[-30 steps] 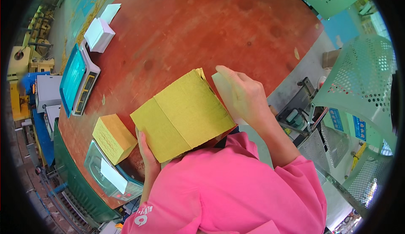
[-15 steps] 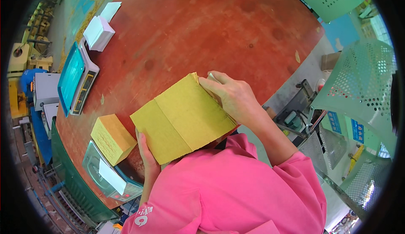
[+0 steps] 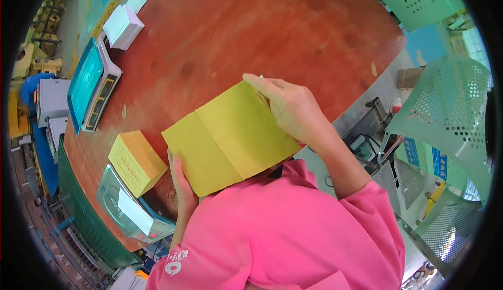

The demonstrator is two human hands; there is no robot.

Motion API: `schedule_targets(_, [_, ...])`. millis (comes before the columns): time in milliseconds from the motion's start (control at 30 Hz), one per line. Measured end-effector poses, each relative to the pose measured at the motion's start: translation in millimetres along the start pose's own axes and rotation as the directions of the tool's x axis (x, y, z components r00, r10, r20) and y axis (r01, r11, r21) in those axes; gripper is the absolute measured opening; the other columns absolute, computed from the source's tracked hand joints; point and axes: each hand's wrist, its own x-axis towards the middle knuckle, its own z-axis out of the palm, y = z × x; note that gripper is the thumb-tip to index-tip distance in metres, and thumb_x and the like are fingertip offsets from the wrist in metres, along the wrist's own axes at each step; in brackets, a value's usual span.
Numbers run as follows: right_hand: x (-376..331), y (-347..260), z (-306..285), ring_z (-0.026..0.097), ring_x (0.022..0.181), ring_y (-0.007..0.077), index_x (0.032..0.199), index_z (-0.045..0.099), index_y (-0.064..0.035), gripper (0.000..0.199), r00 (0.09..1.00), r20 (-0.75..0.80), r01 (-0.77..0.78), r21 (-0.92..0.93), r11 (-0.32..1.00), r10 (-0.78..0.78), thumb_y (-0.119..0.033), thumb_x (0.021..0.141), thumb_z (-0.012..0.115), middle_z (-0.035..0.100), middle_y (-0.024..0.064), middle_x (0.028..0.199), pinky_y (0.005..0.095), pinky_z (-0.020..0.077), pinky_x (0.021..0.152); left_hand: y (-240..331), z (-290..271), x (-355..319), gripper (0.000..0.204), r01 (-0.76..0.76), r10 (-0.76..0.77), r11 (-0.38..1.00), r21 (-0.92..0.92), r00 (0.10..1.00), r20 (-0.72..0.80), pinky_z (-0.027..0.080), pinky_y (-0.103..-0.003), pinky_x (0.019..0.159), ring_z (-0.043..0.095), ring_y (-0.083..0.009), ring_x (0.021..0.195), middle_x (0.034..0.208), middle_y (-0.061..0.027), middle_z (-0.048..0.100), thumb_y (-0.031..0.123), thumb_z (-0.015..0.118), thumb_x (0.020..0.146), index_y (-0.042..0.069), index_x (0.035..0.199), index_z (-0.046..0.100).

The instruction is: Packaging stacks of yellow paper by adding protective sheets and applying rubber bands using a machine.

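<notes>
A stack of rough yellow paper sheets (image 3: pixel 230 135), creased across the middle, is held tilted in front of my chest over the near edge of the red table. My left hand (image 3: pixel 182 182) grips its left edge, the fingers partly hidden behind it. At the upper right corner, my right hand (image 3: pixel 294 106) closes on the sheets, with the fingertips along the top edge. A small pale bit shows behind the right fingers; I cannot tell what it is. To the left stands a thick yellow paper block (image 3: pixel 137 163), beside a small scale (image 3: pixel 118 206) bearing a white slip (image 3: pixel 134 211).
On the red table (image 3: pixel 251 33) stand a second scale with a teal tray (image 3: pixel 85 86) and a stack of white paper (image 3: pixel 122 27) at the far left. Green perforated metal chairs (image 3: pixel 445 101) stand on the right. A green bin (image 3: pixel 89 216) is at the lower left.
My right hand's fingers have come over the upper right corner of the yellow sheets, where loose edges stood up before. The sheets' right side has risen slightly. My left hand keeps its grip.
</notes>
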Motion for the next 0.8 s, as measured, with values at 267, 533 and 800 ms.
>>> schedule_targets(267, [4,-2,4,0.065,0.085,0.036,0.13,0.05,-0.0073,0.044,0.964,-0.041,-0.235,0.333,0.913,0.263,-0.002,0.088,0.058,0.068,0.0184,0.1,0.0395,0.0518,0.073,2,6,0,0.046,-0.005,0.004,0.999,-0.042,1.0,-0.023,0.035,-0.033,0.104,0.044,-0.0203,0.124,0.134,-0.0094,0.046,0.033,0.033,0.102,0.006,0.14,0.036])
schedule_targets(533, [6,-4,5,0.065,0.077,0.028,0.108,0.064,-0.0013,0.021,0.959,-0.059,-0.235,0.375,0.897,0.276,-0.007,0.089,0.062,0.067,0.0155,0.089,0.0345,0.0514,0.069,-1,3,0,0.049,-0.01,0.008,0.999,-0.053,1.0,-0.026,0.036,-0.033,0.103,0.045,-0.0201,0.123,0.133,-0.0093,0.047,0.036,0.037,0.1,0.006,0.14,0.037])
schedule_targets(800, [3,4,18,0.066,0.08,0.027,0.098,0.068,0.0007,0.017,0.946,-0.056,-0.265,0.433,0.861,0.32,-0.011,0.091,0.059,0.068,0.0155,0.09,0.0341,0.0512,0.071,4,10,-2,0.049,0.006,-0.01,0.996,-0.086,0.999,-0.043,0.037,-0.034,0.102,0.046,-0.02,0.122,0.132,-0.009,0.047,0.037,0.039,0.1,0.007,0.139,0.038])
